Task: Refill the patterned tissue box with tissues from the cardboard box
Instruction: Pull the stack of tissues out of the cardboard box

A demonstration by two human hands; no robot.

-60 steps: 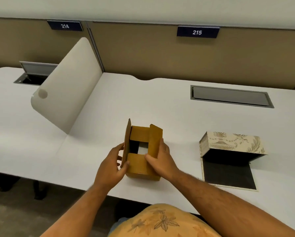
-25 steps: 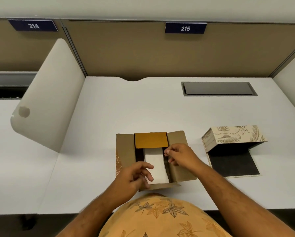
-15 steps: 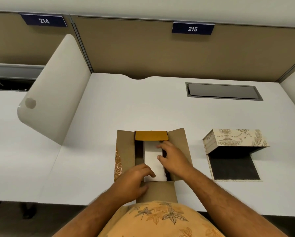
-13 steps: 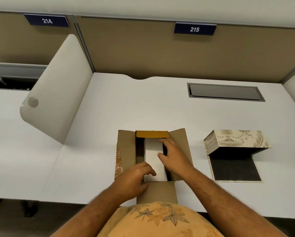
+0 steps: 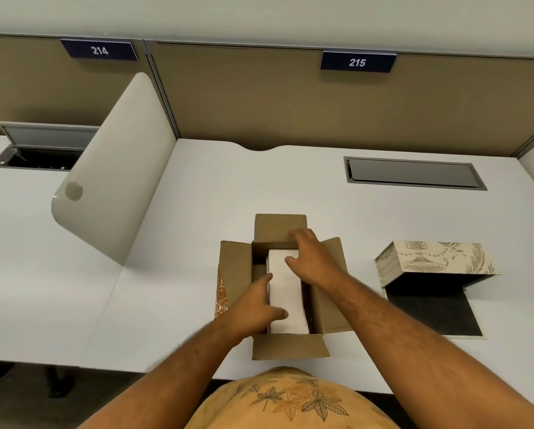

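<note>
Even, diffuse overhead lighting; soft shadows on the desk (image 5: 197, 212); wide-angle distortion bends the edges; focus slightly soft.

Two boxes stand on the desk: one cardboard box (image 5: 282, 286) at centre, one patterned tissue box (image 5: 429, 261) at right. One white tissue stack (image 5: 286, 297) lies in the cardboard one. Two hands, left hand (image 5: 255, 311) and right hand (image 5: 312, 258). Two number plates: 214 (image 5: 99, 51), 215 (image 5: 357, 62). Two cable hatches: one (image 5: 414, 173) upper right, one (image 5: 40, 147) at left, apparently open.

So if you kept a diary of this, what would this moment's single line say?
stage: reaching into open cardboard box | left hand: on tissue stack | right hand: on stack's far end | patterned tissue box: open, apart, unfilled
</note>
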